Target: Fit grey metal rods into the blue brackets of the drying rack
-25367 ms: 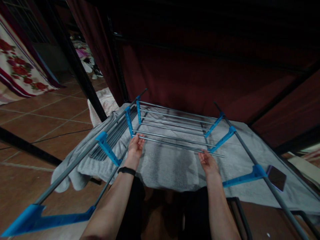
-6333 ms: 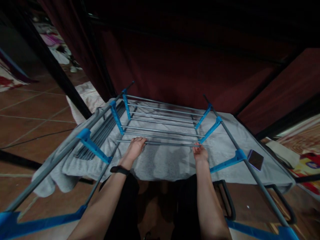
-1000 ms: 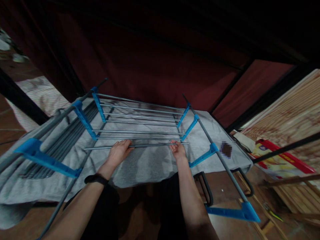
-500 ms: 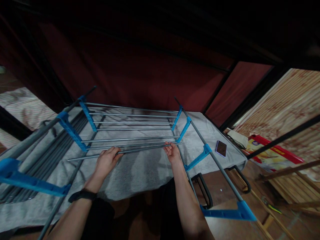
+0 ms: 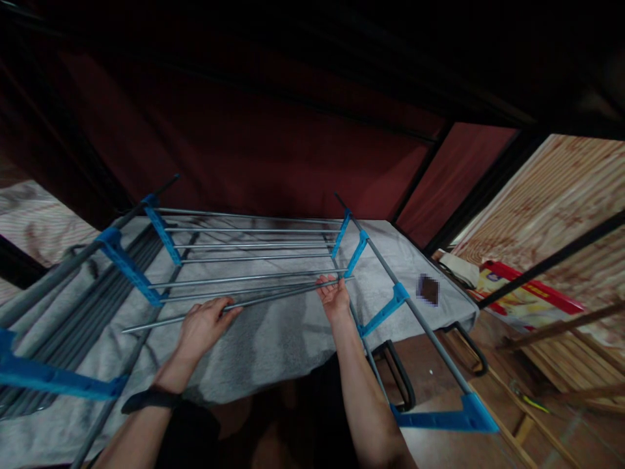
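Note:
A loose grey metal tube [image 5: 273, 297] slants across the front of a rack frame of grey poles and blue plastic brackets [image 5: 129, 266]. My left hand [image 5: 202, 326] is closed around the tube left of its middle, and the tube's left end sticks out past that hand. Palm up, my right hand [image 5: 334, 299] has its fingers curled against the tube near its right end, beside a right-hand blue bracket [image 5: 357, 254]. Several crossbars [image 5: 254, 246] span the brackets behind my hands. Exactly how the tube's right end meets the bracket is hard to make out.
Grey cloth [image 5: 273, 345] covers the surface under the rack. A bundle of grey tubes [image 5: 92, 312] lies at left, and a phone [image 5: 428, 290] at right. Beyond the right edge are a red-and-yellow box [image 5: 527, 299] and a wooden stool [image 5: 571, 365]. Dark red panels stand behind.
The tube's left end has swung down and toward me with my left hand, so the tube slants more. My right hand's fingers have spread slightly at the right end. The view shifted a little.

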`<state>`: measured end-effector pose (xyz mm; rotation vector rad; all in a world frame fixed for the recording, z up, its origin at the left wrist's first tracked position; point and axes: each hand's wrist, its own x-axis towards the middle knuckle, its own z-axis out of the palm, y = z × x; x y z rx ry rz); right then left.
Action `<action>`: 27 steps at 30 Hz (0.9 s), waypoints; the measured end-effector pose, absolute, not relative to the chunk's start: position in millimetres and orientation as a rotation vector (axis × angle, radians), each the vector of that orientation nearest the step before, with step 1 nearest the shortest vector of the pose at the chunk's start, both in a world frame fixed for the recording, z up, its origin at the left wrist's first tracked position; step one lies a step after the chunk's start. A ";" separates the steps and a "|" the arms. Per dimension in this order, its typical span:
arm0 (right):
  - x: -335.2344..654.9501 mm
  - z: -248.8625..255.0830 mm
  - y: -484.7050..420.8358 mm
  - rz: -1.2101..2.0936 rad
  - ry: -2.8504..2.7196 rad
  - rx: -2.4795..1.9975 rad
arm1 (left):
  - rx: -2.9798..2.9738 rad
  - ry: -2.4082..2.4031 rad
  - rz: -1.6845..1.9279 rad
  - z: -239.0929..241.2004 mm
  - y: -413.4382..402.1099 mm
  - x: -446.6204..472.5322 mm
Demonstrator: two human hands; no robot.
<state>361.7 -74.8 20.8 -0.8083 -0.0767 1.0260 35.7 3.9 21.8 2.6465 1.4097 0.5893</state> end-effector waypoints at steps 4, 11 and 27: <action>358.0 21.4 -75.0 1.006 -0.111 -0.775 | 2.670 1.435 0.569 24.4 0.9 38.8; 357.2 17.7 -72.1 1.000 -0.064 -0.743 | 2.637 1.576 0.422 25.9 -3.0 39.9; 352.4 12.5 -72.8 1.069 -0.145 -0.828 | 2.685 1.364 0.686 17.3 1.8 38.2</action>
